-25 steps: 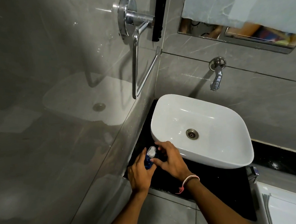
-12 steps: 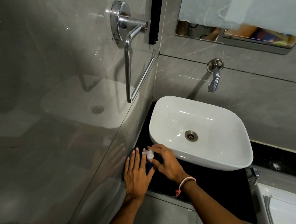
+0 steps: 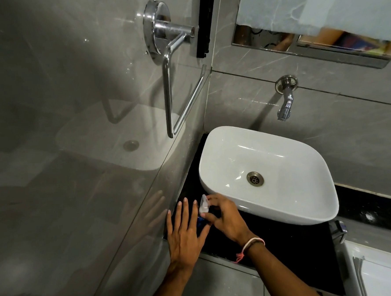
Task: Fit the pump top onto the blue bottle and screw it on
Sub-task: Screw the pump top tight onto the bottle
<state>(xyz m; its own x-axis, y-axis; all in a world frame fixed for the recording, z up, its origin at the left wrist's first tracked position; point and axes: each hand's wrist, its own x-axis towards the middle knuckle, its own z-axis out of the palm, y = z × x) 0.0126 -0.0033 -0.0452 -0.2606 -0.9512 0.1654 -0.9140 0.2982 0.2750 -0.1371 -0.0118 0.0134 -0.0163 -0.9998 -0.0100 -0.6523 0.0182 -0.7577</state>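
Blue bottle (image 3: pixel 201 221) stands on the black counter (image 3: pixel 287 238), in the corner between the grey tiled wall (image 3: pixel 76 155) and the front-left rim of the white basin (image 3: pixel 271 173). Only a sliver of blue shows between the two hands.

Pump top (image 3: pixel 204 204), translucent white, sits at the bottle's neck, nozzle pointing up and away.

Right hand (image 3: pixel 226 217) grips the pump top, thumb and fingers pinched around its collar. A pink thread band circles that wrist.

Left hand (image 3: pixel 183 231) lies flat with fingers spread and extended, palm side against the bottle's left flank, not curled around it.

Chrome tap (image 3: pixel 285 101) projects from the wall above the basin. Chrome towel holder (image 3: pixel 169 80) is mounted on the left wall.
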